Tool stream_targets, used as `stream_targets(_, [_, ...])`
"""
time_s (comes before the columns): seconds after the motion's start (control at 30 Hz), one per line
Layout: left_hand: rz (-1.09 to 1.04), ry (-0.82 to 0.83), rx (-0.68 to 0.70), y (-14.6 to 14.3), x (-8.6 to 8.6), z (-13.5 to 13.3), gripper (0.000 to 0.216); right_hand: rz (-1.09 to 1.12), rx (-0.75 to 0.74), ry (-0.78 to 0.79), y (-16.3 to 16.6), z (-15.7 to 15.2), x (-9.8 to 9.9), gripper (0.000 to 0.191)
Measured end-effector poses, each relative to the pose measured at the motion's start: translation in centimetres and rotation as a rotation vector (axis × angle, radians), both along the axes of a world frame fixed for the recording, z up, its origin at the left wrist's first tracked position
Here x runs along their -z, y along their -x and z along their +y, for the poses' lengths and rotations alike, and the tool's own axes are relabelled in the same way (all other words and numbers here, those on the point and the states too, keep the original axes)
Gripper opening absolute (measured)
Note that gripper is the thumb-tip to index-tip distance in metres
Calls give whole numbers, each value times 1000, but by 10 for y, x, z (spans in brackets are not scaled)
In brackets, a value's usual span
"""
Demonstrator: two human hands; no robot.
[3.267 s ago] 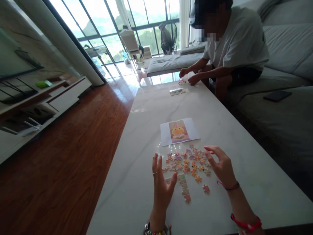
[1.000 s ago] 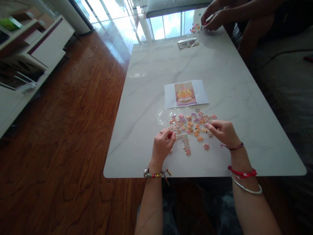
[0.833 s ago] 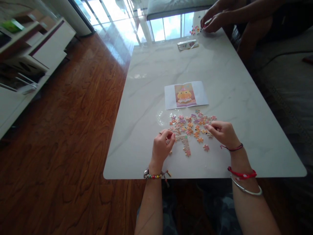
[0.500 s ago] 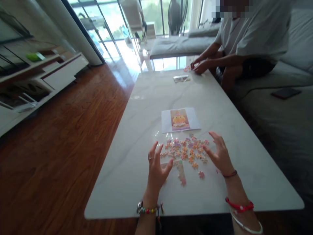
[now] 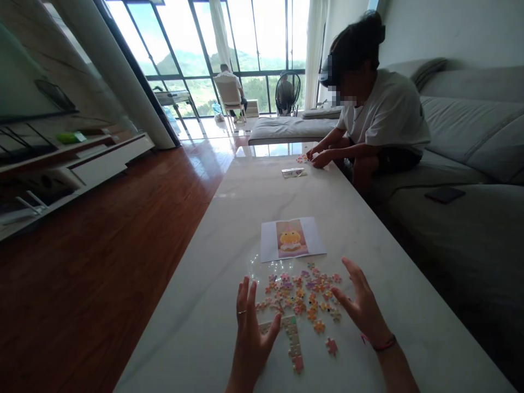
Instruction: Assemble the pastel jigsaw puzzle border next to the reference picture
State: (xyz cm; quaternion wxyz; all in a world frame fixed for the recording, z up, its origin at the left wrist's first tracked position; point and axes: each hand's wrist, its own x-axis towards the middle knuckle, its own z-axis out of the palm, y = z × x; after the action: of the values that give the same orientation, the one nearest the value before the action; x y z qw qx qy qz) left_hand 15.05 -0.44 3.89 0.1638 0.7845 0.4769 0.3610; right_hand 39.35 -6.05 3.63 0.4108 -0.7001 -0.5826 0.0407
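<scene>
Loose jigsaw puzzle pieces [image 5: 313,299] in orange, pink and purple lie scattered on the white table between my hands. My left hand [image 5: 254,333] is open at their left, fingers spread, partly covering a joined strip of puzzle pieces [image 5: 295,341] that bends in a corner. My right hand [image 5: 362,305] hovers open at the right side of the pile, holding nothing. One pink piece [image 5: 331,346] lies apart, nearer to me. Beyond the pile rests a paper sheet [image 5: 268,240] printed with a picture of a yellow figure.
At the far right end of the marble-patterned table [image 5: 196,273], a seated person [image 5: 388,114] handles other puzzle pieces [image 5: 302,158]. A small flat packet [image 5: 293,172] lies near them. A grey sofa [image 5: 458,229] with a dark phone [image 5: 445,195] runs along the right.
The view has tilted up, so the table appears lower and more of the window and seated person shows. Both my hands stay open around the pieces with little change.
</scene>
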Motion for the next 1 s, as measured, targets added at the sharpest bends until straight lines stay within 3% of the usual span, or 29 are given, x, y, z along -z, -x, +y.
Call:
stream_targets(0.27, [-18, -45, -39, 6, -3, 3, 57, 47, -52, 29, 0, 2, -1, 57])
stream_targets(0.37, [-7, 1, -17, 16, -8, -1, 27, 89, -96, 69, 7, -4, -12, 45])
stream_targets(0.43, [34, 70, 25, 22, -7, -1, 15, 123, -167, 192, 13, -3, -18, 30])
stream_targets(0.5, [68, 98, 64, 27, -3, 0, 21, 67, -248, 353, 21, -1, -21, 29])
stream_targets(0.6, [124, 125, 63, 32, -3, 0, 31, -10, -362, 447, 36, 2, -25, 35])
stream_targets(0.7, [186, 163, 65, 39, -9, -2, 33, -18, -433, 477, 51, 4, -27, 34])
stream_targets(0.87, [232, 307, 240, 55, -11, -8, 13, 37, -503, 510, 72, 8, -25, 21])
stream_targets(1.0, [297, 391, 270, 60, -3, -15, 27, 55, -590, 483, 96, 6, -20, 17])
